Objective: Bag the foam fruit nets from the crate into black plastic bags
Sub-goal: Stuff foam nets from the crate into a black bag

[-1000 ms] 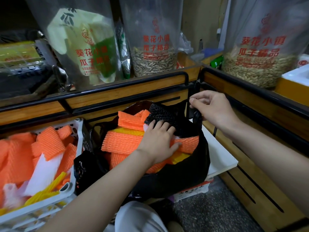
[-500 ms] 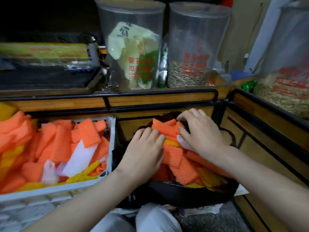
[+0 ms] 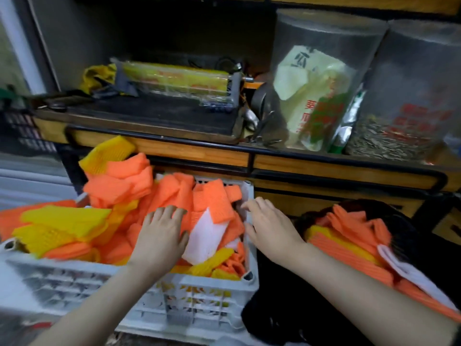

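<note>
A white plastic crate at the lower left is heaped with orange, yellow and white foam fruit nets. My left hand lies flat on the nets inside the crate, fingers spread. My right hand hovers over the crate's right rim, fingers apart, holding nothing. To the right, a black plastic bag stands stuffed with orange, yellow and white nets.
A wooden counter with a black metal rail runs behind the crate and bag. On it stand tall clear tubs of seeds and packets, a dark tray and a yellow-labelled clear box.
Both hands left the bag and moved left to the crate. The view swung left, so the bag now sits at the right edge.
</note>
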Demonstrator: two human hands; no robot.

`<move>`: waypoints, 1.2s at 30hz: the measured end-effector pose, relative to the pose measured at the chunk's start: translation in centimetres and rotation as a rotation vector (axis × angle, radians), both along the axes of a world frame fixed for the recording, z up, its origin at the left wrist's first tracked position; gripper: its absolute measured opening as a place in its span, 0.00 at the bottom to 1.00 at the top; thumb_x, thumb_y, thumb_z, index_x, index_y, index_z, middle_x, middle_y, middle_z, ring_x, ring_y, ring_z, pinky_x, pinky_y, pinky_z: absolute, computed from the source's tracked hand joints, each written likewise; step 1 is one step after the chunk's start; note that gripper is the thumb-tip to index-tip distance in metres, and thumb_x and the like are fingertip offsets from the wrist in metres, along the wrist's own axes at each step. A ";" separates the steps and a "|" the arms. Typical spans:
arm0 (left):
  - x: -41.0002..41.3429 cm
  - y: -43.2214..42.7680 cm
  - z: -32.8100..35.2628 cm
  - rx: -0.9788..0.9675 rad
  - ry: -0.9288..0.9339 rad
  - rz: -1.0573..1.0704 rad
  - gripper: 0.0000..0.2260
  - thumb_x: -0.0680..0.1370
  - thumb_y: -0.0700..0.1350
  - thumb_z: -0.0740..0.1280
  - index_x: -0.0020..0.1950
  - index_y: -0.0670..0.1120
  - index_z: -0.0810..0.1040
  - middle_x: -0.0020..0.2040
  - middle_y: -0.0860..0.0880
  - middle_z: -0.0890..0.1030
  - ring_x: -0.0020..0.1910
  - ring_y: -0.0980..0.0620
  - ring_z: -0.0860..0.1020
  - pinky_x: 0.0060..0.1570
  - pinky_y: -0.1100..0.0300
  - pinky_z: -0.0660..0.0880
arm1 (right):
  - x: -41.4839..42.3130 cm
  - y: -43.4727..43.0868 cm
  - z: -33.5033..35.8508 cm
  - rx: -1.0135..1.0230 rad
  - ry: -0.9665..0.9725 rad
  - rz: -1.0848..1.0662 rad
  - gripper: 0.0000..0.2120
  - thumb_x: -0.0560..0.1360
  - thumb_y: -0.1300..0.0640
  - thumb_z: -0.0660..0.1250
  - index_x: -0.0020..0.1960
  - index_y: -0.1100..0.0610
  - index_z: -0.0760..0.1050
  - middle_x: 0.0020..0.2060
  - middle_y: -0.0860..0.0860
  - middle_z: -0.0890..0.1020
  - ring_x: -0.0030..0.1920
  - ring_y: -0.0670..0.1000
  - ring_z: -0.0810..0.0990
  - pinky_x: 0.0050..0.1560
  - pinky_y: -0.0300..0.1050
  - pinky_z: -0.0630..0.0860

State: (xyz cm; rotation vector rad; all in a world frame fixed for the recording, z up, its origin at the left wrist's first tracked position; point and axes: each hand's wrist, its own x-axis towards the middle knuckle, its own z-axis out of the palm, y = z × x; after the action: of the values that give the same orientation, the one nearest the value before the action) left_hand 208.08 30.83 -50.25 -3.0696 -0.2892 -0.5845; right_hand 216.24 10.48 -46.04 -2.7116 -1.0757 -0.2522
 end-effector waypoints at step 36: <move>6.4 2.0 -3.6 -1.400 -0.602 -0.132 0.12 0.82 0.42 0.55 0.41 0.47 0.72 0.37 0.54 0.73 0.35 0.63 0.69 0.39 0.66 0.67 | 4.9 10.2 -4.1 0.698 0.692 -0.023 0.06 0.75 0.60 0.68 0.49 0.54 0.73 0.41 0.50 0.78 0.39 0.47 0.79 0.44 0.42 0.76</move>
State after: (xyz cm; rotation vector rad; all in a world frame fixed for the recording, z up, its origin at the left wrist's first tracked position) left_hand 214.46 32.85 -53.86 -4.0006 -0.7649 -2.0727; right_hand 221.16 20.66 -50.17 -1.9364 -0.5928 0.2562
